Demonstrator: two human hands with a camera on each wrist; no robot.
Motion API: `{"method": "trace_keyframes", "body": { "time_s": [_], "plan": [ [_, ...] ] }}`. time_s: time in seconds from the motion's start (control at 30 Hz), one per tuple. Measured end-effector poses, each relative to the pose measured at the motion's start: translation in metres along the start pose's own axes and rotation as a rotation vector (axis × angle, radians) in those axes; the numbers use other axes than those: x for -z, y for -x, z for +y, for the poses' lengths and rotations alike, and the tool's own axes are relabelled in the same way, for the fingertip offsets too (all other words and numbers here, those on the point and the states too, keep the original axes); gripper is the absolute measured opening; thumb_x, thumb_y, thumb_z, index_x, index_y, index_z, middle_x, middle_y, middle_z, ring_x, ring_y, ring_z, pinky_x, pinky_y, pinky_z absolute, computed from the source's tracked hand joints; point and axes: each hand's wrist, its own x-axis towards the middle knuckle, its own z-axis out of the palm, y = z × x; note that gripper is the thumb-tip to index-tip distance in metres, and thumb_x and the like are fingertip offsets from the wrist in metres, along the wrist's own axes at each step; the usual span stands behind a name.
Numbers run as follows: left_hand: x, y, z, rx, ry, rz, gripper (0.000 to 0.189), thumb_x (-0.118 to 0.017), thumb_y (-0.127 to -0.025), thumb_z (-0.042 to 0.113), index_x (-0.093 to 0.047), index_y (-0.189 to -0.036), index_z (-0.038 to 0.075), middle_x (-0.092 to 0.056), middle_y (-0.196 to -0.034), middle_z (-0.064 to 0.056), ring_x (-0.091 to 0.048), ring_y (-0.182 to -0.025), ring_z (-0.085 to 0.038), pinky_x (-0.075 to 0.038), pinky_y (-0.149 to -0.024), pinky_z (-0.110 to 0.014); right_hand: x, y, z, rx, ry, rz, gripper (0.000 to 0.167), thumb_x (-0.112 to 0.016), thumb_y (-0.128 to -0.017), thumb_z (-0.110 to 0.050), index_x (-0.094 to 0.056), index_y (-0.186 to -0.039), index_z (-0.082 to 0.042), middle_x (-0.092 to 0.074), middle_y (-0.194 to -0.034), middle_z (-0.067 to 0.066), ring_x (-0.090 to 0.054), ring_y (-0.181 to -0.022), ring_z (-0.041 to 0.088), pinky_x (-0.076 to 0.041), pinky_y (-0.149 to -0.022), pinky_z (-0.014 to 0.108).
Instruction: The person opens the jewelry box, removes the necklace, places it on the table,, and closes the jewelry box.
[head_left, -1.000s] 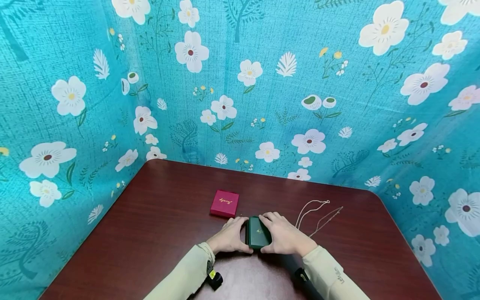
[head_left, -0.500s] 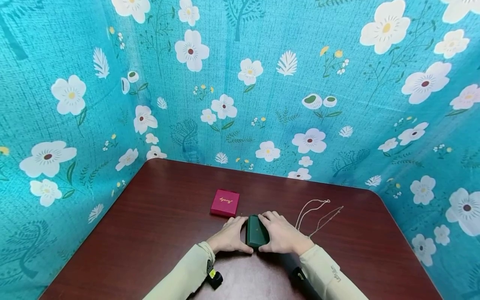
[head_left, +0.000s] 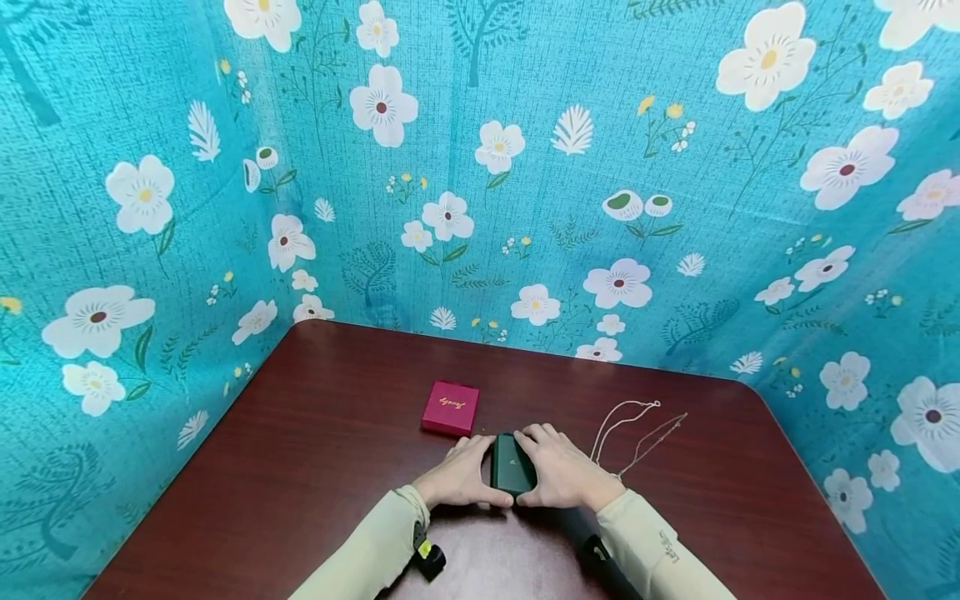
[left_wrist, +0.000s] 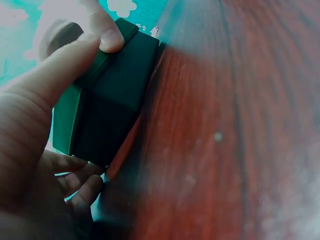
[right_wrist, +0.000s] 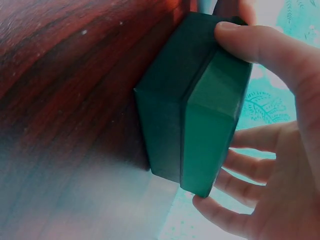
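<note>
Between both hands, a small dark green box (head_left: 513, 468) with a lid stands on the table. My left hand (head_left: 461, 477) grips its left side, thumb at the near edge and fingers at the far side. My right hand (head_left: 564, 473) grips the right side; in the right wrist view its thumb and fingers pinch the lid (right_wrist: 210, 120). The lid sits over the darker base (right_wrist: 162, 125), with a seam between them. In the left wrist view the base (left_wrist: 112, 102) rests on the wood. What the box contains is hidden.
A crimson flat box (head_left: 450, 408) with gold lettering lies behind my left hand. Two thin chain necklaces (head_left: 622, 423) lie beyond my right hand. The dark red wooden table (head_left: 322, 433) ends at a blue flowered curtain (head_left: 450, 167).
The green lid, earlier offset with a dark strip showing at its left, now sits more squarely over the base. My right hand has shifted slightly left; the left has barely moved.
</note>
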Motion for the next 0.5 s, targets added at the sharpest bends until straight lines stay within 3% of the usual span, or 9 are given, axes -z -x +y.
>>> {"method": "trace_keyframes", "body": {
  "time_s": [0.23,0.5],
  "plan": [
    [-0.0008,0.0003,-0.0004,0.040,0.035,-0.003,0.088,-0.059,-0.079,0.065,-0.037,-0.142,0.009,-0.043,-0.139,-0.006,-0.035,-0.123,-0.023,-0.035,-0.099,-0.047,-0.0035,-0.0006,0.0008,-0.008,0.017,-0.031,0.092,-0.080,-0.063,-0.051,-0.050,-0.131,0.003,-0.051,-0.120,0.010,-0.046,-0.107,0.025,-0.043,-0.089,0.047],
    [0.0002,-0.0015,0.0005,0.035,0.046,0.019,0.075,-0.057,-0.087,0.056,-0.039,-0.140,0.006,-0.044,-0.137,-0.007,-0.036,-0.122,-0.024,-0.035,-0.099,-0.047,-0.0039,-0.0007,0.0005,-0.010,0.030,-0.033,0.094,-0.079,-0.063,-0.055,-0.050,-0.131,0.003,-0.051,-0.121,0.012,-0.046,-0.108,0.027,-0.043,-0.089,0.048]
  ]
}}
